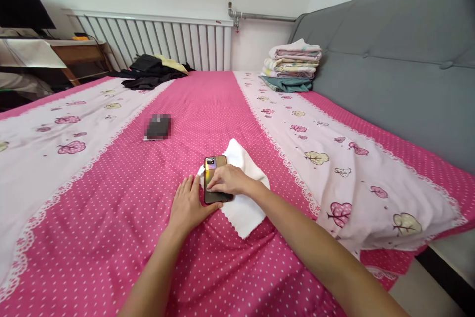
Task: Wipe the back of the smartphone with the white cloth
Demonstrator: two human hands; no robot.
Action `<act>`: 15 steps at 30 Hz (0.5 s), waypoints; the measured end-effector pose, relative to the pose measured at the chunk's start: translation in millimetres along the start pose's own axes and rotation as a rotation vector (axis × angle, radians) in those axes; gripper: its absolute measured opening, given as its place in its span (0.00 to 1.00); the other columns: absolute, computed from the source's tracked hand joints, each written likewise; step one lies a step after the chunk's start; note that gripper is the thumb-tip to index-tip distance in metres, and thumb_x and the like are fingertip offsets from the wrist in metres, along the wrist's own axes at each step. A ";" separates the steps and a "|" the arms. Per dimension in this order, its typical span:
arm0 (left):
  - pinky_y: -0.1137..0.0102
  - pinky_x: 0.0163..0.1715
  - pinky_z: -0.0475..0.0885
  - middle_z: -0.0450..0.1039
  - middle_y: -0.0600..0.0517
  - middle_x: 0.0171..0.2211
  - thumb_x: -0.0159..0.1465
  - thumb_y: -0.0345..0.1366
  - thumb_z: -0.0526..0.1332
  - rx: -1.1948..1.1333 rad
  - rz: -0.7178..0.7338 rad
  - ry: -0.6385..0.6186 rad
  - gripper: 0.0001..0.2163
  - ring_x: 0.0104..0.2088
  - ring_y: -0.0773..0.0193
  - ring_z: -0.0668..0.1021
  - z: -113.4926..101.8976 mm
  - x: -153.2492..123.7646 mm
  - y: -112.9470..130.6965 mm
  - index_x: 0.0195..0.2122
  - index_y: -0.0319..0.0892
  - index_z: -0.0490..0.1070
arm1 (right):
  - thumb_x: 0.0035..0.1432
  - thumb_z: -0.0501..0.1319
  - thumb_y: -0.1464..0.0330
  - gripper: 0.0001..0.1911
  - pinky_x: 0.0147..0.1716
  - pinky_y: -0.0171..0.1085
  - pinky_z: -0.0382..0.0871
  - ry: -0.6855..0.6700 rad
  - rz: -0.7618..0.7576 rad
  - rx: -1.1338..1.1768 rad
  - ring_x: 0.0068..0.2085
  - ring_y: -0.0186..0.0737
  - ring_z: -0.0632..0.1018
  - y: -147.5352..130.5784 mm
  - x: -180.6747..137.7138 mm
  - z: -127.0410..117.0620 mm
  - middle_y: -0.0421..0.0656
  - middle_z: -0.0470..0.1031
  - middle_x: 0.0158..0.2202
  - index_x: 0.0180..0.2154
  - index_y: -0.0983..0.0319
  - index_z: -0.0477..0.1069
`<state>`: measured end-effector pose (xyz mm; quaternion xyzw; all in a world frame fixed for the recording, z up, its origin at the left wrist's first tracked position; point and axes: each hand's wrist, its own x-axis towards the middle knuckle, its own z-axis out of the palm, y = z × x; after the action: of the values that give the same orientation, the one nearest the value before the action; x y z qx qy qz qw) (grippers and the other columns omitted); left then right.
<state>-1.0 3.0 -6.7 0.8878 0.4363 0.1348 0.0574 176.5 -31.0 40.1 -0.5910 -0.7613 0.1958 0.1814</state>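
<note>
A phone (pixel 213 168) lies back side up on a white cloth (pixel 245 210) spread on the pink dotted bedsheet (pixel 111 228). My right hand (pixel 229 180) rests on the lower half of the phone, fingers curled over it. Flat on the sheet just left of the phone lies my left hand (pixel 188 205), its thumb touching the phone's lower edge. The phone's lower half is hidden under my right hand.
A small dark blurred object (pixel 158 126) lies further up the bed. Dark clothes (pixel 148 72) are piled at the far left end, a stack of folded linens (pixel 293 65) at the far right. A grey headboard (pixel 389 69) runs along the right; a radiator (pixel 159 40) stands behind.
</note>
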 end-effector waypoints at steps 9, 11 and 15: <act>0.52 0.59 0.58 0.55 0.32 0.61 0.51 0.56 0.63 0.007 -0.018 -0.023 0.44 0.62 0.41 0.59 -4.0 -0.5 2.4 0.61 0.30 0.54 | 0.48 0.67 0.71 0.09 0.34 0.28 0.65 -0.141 0.085 0.115 0.37 0.35 0.78 7.3 -8.8 -18.0 0.36 0.81 0.34 0.35 0.57 0.81; 0.52 0.58 0.58 0.55 0.32 0.61 0.51 0.56 0.63 0.007 -0.018 -0.024 0.44 0.62 0.41 0.59 -4.1 -0.6 2.4 0.61 0.31 0.54 | 0.48 0.67 0.70 0.08 0.34 0.29 0.65 -0.108 0.138 0.092 0.38 0.35 0.78 8.2 -10.0 -20.9 0.36 0.81 0.34 0.34 0.56 0.81; 0.53 0.60 0.56 0.54 0.32 0.62 0.51 0.56 0.62 0.009 -0.022 -0.046 0.45 0.62 0.42 0.58 -4.8 -0.3 3.0 0.62 0.29 0.53 | 0.51 0.66 0.68 0.07 0.37 0.31 0.66 0.064 0.243 0.022 0.41 0.37 0.78 10.7 -8.4 -19.2 0.36 0.81 0.36 0.34 0.54 0.80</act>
<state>-0.3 0.9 -1.5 0.8860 0.4452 0.1118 0.0650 197.1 -35.1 50.7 -0.6828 -0.6756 0.2059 0.1870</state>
